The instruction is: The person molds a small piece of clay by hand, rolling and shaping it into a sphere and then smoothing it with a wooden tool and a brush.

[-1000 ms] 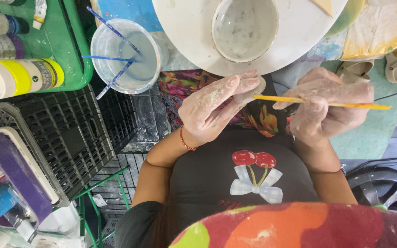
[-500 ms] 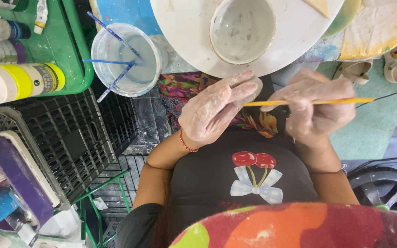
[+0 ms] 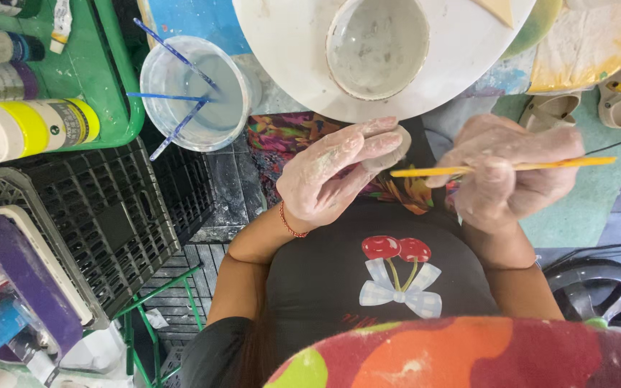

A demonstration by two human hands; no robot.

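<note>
While our hands hover just below the round white wheel head (image 3: pixel 282 65), both are coated in pale slip, and that is where we see the first risk. Our right hand (image 3: pixel 501 176) is closed around a thin yellow stick tool (image 3: pixel 512 167), held level with its tip pointing toward our left hand (image 3: pixel 339 172). The left hand has its fingers (image 3: pixel 368 147) curled loosely; they seem to pinch a small pale piece at their ends, though we cannot tell for sure what it is. The two hands are near each other but not touching.

Wet, slick fingers make a weak grip on so thin a tool, so we judge it could twist or slide out and fall to our lap or the floor. Should the tip push too hard, it could gouge or knock away whatever the left fingers hold, or jab the fingers themselves.

Just above the hands, the shallow grey-white bowl (image 3: pixel 376 44) sits on the wheel head near its edge; a raised wrist could bump it. To the left, the clear cup of cloudy water (image 3: pixel 199 97) with blue sticks (image 3: pixel 174 54) standing in it sits beside the black crate (image 3: pixel 88 215) and green tray (image 3: pixel 102 79); we think a careless reach could tip it.
</note>
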